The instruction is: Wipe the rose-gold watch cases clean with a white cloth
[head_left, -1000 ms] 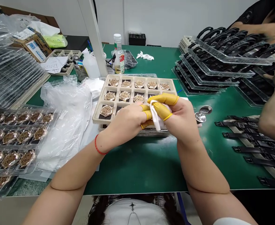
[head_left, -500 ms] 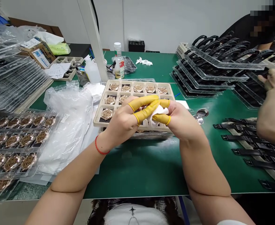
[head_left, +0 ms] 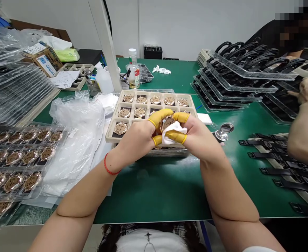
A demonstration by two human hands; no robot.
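Between my hands is a rose-gold watch case (head_left: 166, 122), its brown back facing up. My left hand (head_left: 143, 134), in yellow finger cots, grips the case from the left. My right hand (head_left: 196, 134), also with yellow finger cots, pinches a white cloth (head_left: 169, 134) against the case's lower right side. Both hands are over the front of a beige compartment tray (head_left: 109, 130), which sits on a stack. Similar watch cases, such as one at the tray's left front corner (head_left: 121, 128), lie in its compartments; my hands hide some of them.
Clear trays of watch cases (head_left: 13, 154) and plastic bags (head_left: 75, 140) lie to the left. An open loupe (head_left: 222, 133) is at right, near rows of black straps (head_left: 282, 161). Stacked strap trays (head_left: 235, 80) stand behind, beside a co-worker's arm (head_left: 307, 122). A bottle (head_left: 134, 73) stands by the post.
My left fingers have shifted off the top, and the watch case now shows between my hands. The white cloth has moved lower around it. The co-worker's hand has moved slightly right.
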